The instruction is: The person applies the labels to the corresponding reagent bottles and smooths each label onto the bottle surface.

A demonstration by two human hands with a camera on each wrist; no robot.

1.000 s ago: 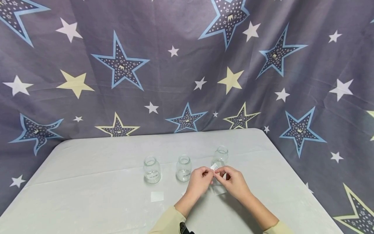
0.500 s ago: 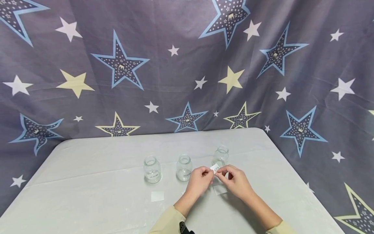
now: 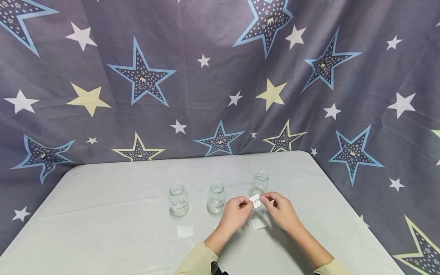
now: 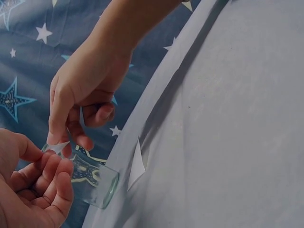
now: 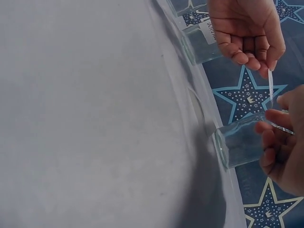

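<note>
A small white label with dark print is stretched between both hands, in front of the right-hand glass jar. The left hand pinches its left edge between thumb and fingers. At its right edge the right hand pinches with thumb and forefinger. Seen from the right wrist, the label is almost edge-on. The lower part of that jar is partly hidden by the label and hands. Two more jars, the left one and the middle one, stand upright with printed labels on their fronts.
A white paper piece lies before the left jar, and another white piece lies below the hands. Everything stands on a table with a pale cloth. A star-patterned curtain hangs behind and to the right.
The right hand has shifted slightly to the right, away from the left hand. More of the label now shows between the fingers. The jars have not moved.
</note>
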